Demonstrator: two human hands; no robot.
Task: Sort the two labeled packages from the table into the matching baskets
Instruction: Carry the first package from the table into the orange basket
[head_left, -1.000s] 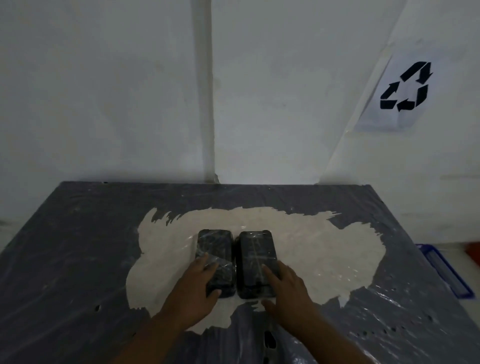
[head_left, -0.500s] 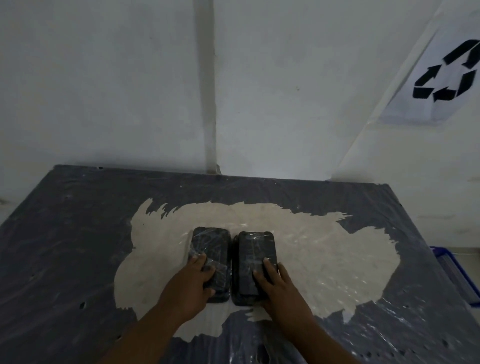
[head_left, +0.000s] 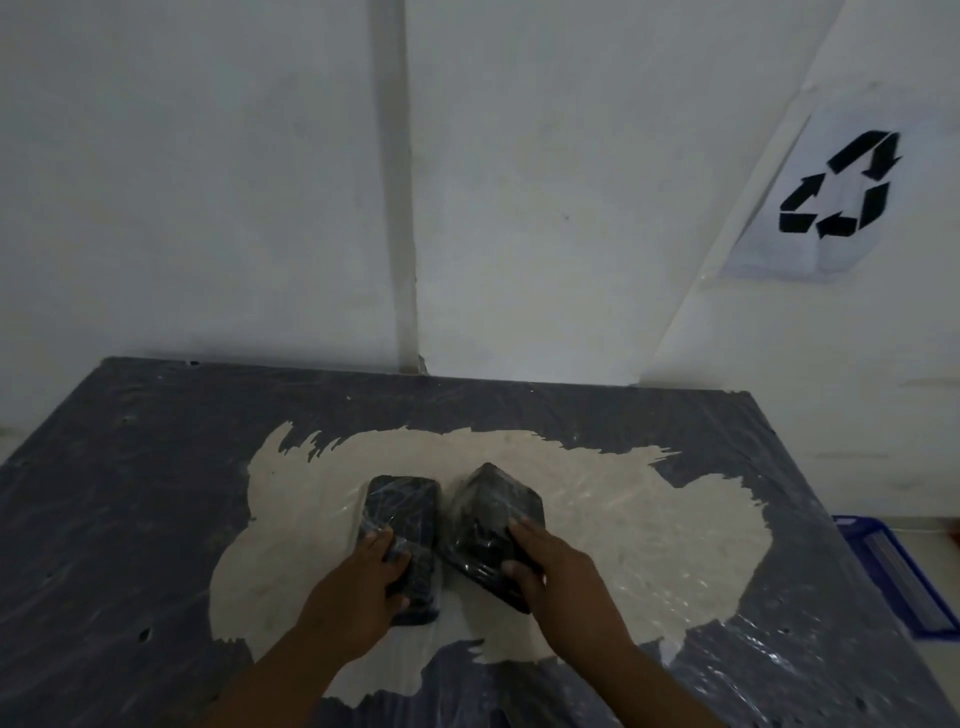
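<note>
while two black film-wrapped packages sit on the pale worn patch of a dark bench (head_left: 130, 467), a person's hands grip one each. the left hand (head_left: 358, 587) closes over the near end of the left package (head_left: 402, 519), which lies flat. the right hand (head_left: 561, 582) clamps the right package (head_left: 491, 525), tipped up and turned at an angle, just beside the other. a recycling sign (head_left: 841, 187) hangs on the white wall at right; a blue basket (head_left: 893, 571) shows past the bench's right edge.
</note>
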